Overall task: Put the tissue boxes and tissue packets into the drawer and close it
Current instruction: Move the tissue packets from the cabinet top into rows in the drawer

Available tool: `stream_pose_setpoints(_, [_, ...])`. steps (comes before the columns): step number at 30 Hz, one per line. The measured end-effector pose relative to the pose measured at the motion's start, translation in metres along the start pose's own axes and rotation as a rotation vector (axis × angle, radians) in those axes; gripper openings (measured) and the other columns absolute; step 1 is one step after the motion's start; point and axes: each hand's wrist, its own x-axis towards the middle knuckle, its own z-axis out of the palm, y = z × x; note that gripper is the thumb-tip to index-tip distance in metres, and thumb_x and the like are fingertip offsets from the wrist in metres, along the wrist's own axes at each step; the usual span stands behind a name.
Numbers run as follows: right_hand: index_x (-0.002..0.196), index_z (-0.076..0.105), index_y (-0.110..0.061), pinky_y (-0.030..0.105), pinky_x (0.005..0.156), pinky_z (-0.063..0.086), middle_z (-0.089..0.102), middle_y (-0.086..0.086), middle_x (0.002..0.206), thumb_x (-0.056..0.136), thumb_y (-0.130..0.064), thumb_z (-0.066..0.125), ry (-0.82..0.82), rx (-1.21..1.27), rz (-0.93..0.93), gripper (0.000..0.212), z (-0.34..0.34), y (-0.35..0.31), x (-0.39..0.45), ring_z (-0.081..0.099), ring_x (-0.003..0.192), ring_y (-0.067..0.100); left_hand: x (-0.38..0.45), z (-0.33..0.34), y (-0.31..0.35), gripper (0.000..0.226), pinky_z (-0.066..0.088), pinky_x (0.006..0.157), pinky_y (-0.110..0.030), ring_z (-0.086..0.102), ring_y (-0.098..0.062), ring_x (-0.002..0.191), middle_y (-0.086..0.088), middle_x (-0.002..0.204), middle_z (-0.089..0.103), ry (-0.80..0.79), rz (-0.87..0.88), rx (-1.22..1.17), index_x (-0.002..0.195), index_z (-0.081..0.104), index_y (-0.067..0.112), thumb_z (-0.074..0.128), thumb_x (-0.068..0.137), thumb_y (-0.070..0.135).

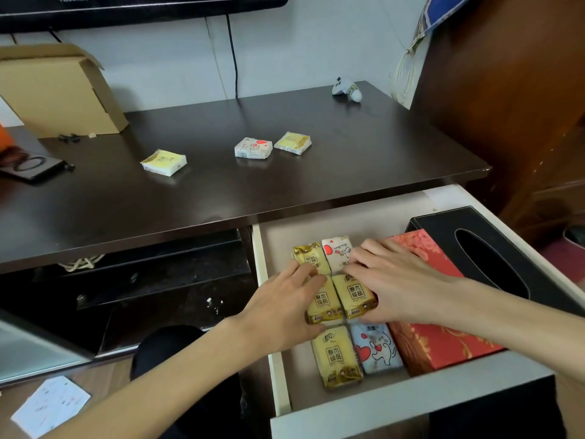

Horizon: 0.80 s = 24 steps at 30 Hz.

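A dark tabletop [221, 191] under a wall-mounted TV [142, 7] carries a cardboard box [60, 90] and 3 loose tissue packets [163, 162], [253, 148], [292, 142]. Below, the white drawer [278, 375] stands open. Inside, the left hand [285, 308] and right hand [395, 280], fingers loosely spread, press in from either side on 2 yellow packets [342, 299] in the middle of 6 arranged in pairs. Just right lie a red tissue box [443, 340] and a black tissue box [474, 248].

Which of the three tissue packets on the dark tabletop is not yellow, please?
The middle packet: white with red hearts, between two yellow ones.
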Motion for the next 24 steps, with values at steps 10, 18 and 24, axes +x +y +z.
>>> stream_pose_setpoints(10, [0.140,0.051,-0.028,0.035,0.102,0.036,0.049,-0.010,0.131,0.076,-0.082,0.059,0.069,0.001,-0.003,0.084,0.005,-0.002,0.003,0.038,0.118,0.013,0.001,0.006,-0.003,0.078,0.053,0.077,-0.024,0.035,-0.007,0.112,0.006,0.132,0.042,-0.010,-0.004,-0.002,0.141,0.042,0.024,0.066,0.078,0.062])
stream_pose_setpoints(18, [0.124,0.064,-0.036,0.032,0.078,0.046,0.055,-0.022,0.106,0.089,-0.067,0.053,0.222,0.326,0.071,0.048,-0.032,0.016,0.025,0.050,0.104,0.002,0.003,-0.038,-0.023,0.069,0.042,0.077,-0.020,0.043,-0.004,0.111,0.014,0.127,0.048,0.083,-0.059,-0.019,0.137,0.047,0.028,0.059,0.079,0.065])
stream_pose_setpoints(24, [0.108,0.074,-0.033,0.038,0.086,0.054,0.071,-0.019,0.099,0.090,-0.042,0.068,0.385,0.553,0.146,0.021,-0.082,0.026,0.091,0.065,0.093,0.001,0.002,-0.107,-0.083,0.054,0.050,0.090,-0.040,0.049,-0.011,0.117,0.012,0.128,0.051,0.167,-0.264,0.037,0.138,0.048,0.028,0.056,0.090,0.052])
